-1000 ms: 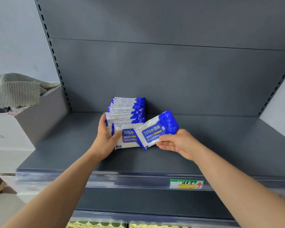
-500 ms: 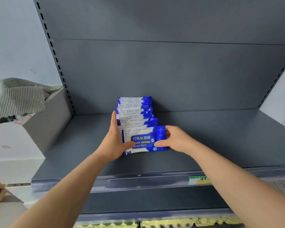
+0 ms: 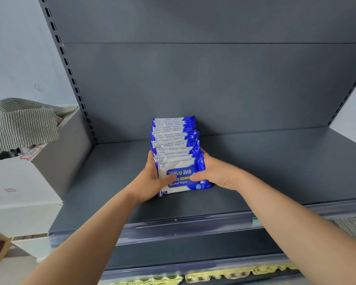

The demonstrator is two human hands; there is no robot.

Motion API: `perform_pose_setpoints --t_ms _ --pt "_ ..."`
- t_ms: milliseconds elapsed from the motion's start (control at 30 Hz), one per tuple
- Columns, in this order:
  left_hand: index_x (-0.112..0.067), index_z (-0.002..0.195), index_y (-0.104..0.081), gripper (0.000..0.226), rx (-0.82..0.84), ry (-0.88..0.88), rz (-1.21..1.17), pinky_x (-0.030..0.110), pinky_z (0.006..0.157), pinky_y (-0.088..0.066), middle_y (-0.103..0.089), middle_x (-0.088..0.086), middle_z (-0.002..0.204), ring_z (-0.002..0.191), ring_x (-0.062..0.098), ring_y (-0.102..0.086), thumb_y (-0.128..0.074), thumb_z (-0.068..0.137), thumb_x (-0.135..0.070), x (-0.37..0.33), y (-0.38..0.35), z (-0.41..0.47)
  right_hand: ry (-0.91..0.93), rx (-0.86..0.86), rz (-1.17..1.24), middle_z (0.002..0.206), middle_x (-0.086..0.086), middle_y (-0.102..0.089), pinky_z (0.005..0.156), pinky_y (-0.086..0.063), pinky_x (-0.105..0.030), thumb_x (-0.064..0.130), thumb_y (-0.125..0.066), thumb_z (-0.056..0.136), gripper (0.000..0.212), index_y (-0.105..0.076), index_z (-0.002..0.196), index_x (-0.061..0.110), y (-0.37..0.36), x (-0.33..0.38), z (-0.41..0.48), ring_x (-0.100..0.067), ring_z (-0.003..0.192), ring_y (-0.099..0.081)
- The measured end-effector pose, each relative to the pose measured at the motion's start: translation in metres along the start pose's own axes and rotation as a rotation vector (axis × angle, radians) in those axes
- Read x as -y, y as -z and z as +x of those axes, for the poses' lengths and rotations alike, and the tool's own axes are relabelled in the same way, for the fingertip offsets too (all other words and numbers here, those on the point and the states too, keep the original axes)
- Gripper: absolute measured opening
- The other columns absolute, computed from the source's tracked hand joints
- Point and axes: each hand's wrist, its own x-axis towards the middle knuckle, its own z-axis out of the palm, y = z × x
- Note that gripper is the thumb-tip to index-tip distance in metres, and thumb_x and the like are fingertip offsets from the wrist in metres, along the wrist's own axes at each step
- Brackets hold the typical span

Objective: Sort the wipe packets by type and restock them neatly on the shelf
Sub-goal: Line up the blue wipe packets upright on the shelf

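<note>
- Where the grey shelf [image 3: 275, 165] meets its back panel [image 3: 214, 89], a row of wipe packets [image 3: 174, 136] is stood on edge, one behind another, running from the panel towards the front.
- All the packets are seen to be of one type: white and blue, with small print along their top edges.
- The front packet [image 3: 181, 182] is faced forward, upright and tilted slightly, and is marked "Alcohol Wipes".
- The left hand [image 3: 150, 182] is clamped on the left end of the front packet, the thumb laid across its face and the fingers [image 3: 150, 161] curled along the side of the packets behind.
- The right hand [image 3: 218, 173] is closed on the right end likewise, the thumb pressed on the face and the fingers reaching back along the row.
- A cardboard box [image 3: 56, 161], draped with a striped cloth [image 3: 23, 124], is set just beside the shelf on the left.
- A clear rail [image 3: 183, 227] is fitted along the shelf's front edge, with a green tag [image 3: 254, 220] on it.
- Egg trays [image 3: 214, 274] are seen below.
</note>
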Motion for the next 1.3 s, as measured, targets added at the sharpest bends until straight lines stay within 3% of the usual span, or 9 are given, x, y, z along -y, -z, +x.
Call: perform_pose_setpoints --t_ms 133,200,300,400,500,633,833,1033,1300 --pt "-0.033 0.134 -0.028 0.071 -0.018 0.013 0.129 0.014 0.066 -0.054 -0.060 -0.012 0.124 0.094 -0.005 -0.065 -0.073 0.080 -0.030 -0.002 0.010 -0.007 -0.009 -0.086 -0.156 0.129 0.011 -0.059 0.098 -0.050 -0.039 0.016 -0.080 0.075 0.078 -0.035 0.138 0.030 0.003 0.004 -0.008 -0.008 0.111 -0.061" --pt "-0.035 0.129 -0.033 0.071 -0.136 -0.015 0.237 0.024 0.078 -0.056 -0.056 -0.013 0.127 0.102 0.002 -0.063 -0.078 0.074 -0.039 -0.004 0.011 -0.012 -0.002 -0.207 -0.298 0.129 0.012 -0.059 0.095 -0.051 -0.035 0.028 -0.083 0.070 0.073 -0.043 0.131 0.029 0.003 0.010 -0.017 -0.005 0.108 -0.061" --pt "-0.025 0.139 -0.035 0.080 -0.384 -0.172 0.546 0.039 0.104 -0.041 -0.042 -0.005 0.141 0.126 0.016 -0.044 -0.076 0.074 -0.045 -0.010 0.007 -0.015 0.033 -0.361 -0.579 0.145 0.006 -0.044 0.101 -0.039 -0.026 0.037 -0.073 0.080 0.074 -0.037 0.143 0.021 0.003 0.019 -0.035 -0.013 0.124 -0.049" --pt "-0.012 0.142 -0.041 0.070 -0.504 -0.325 0.735 0.043 0.110 -0.032 -0.040 0.007 0.147 0.132 0.028 -0.038 -0.069 0.083 -0.038 -0.027 -0.003 -0.013 0.093 -0.475 -0.831 0.154 0.004 -0.032 0.102 -0.033 -0.025 0.036 -0.053 0.095 0.057 -0.037 0.146 0.018 0.004 0.021 -0.055 -0.020 0.123 -0.049" --pt "-0.012 0.127 -0.058 0.048 -0.461 -0.457 0.775 0.043 0.098 -0.042 -0.058 0.006 0.129 0.115 0.031 -0.054 -0.056 0.088 -0.039 -0.043 -0.025 -0.005 0.104 -0.565 -0.936 0.152 0.006 -0.035 0.105 -0.031 -0.024 0.034 -0.045 0.099 0.047 -0.041 0.144 0.020 0.010 0.016 -0.078 -0.016 0.126 -0.047" --pt "-0.014 0.112 -0.068 0.043 -0.363 -0.591 0.829 0.040 0.087 -0.049 -0.069 0.002 0.108 0.094 0.029 -0.063 -0.049 0.084 -0.040 -0.060 -0.076 0.006 0.103 -0.678 -1.018 0.147 0.003 -0.044 0.111 -0.029 -0.026 0.033 -0.045 0.099 0.045 -0.046 0.141 0.019 0.030 -0.006 -0.111 -0.013 0.137 -0.038" --pt "-0.015 0.100 -0.073 0.030 -0.247 -0.779 0.859 0.038 0.080 -0.050 -0.072 -0.001 0.096 0.086 0.026 -0.066 -0.060 0.080 -0.033 -0.089 -0.176 0.023 0.014 -0.863 -1.052 0.137 0.000 -0.056 0.106 -0.037 -0.029 0.028 -0.052 0.096 0.039 -0.056 0.132 0.016 0.085 -0.049 -0.179 -0.017 0.128 -0.050" --pt "-0.014 0.095 -0.074 0.027 -0.112 -0.856 0.819 0.038 0.079 -0.052 -0.073 0.000 0.092 0.082 0.026 -0.067 -0.063 0.077 -0.031 -0.131 -0.306 0.040 -0.050 -0.986 -1.008 0.115 -0.007 -0.069 0.092 -0.050 -0.034 0.025 -0.055 0.085 0.038 -0.067 0.116 0.008 0.168 -0.102 -0.268 -0.025 0.105 -0.065" --pt "-0.016 0.090 -0.073 0.034 -0.022 -0.903 0.689 0.035 0.075 -0.051 -0.072 -0.002 0.086 0.080 0.024 -0.067 -0.046 0.082 -0.035 -0.198 -0.505 0.059 -0.168 -1.037 -1.014 0.104 -0.011 -0.070 0.078 -0.056 -0.040 0.020 -0.056 0.083 0.031 -0.067 0.110 0.007 0.311 -0.170 -0.392 -0.032 0.092 -0.066"
